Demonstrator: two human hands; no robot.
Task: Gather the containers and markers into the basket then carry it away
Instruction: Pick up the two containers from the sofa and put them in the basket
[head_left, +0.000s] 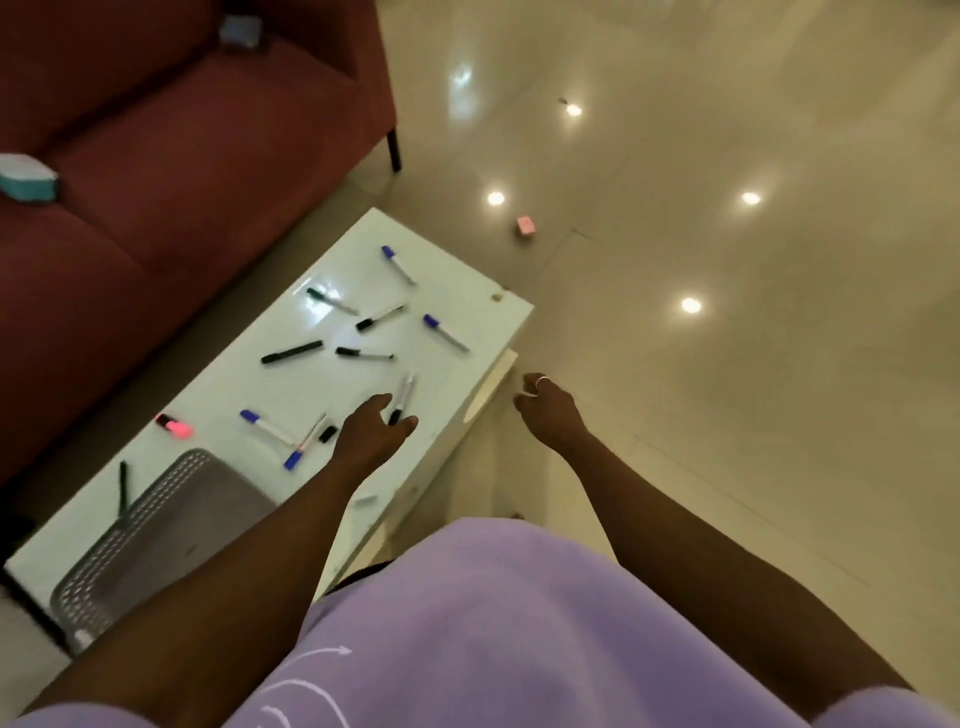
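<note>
Several markers lie scattered on a white low table (467, 291): blue-capped ones (399, 265) (444, 332) (265, 426), black ones (292, 352) (363, 354), and a pink highlighter (175, 427). A grey perforated basket (156, 525) stands on the table's near left end, with nothing visible inside. My left hand (371, 431) hovers open over the table, its fingers just beside a black-capped marker (402, 397), holding nothing. My right hand (545, 405) hangs beyond the table's right edge, fingers loosely curled and holding nothing. No containers show on the table.
A dark red sofa (171, 156) stands along the table's far left side, with a teal and white object (26, 176) on its seat. A small pink box (525, 226) lies on the glossy tiled floor (727, 364) beyond the table.
</note>
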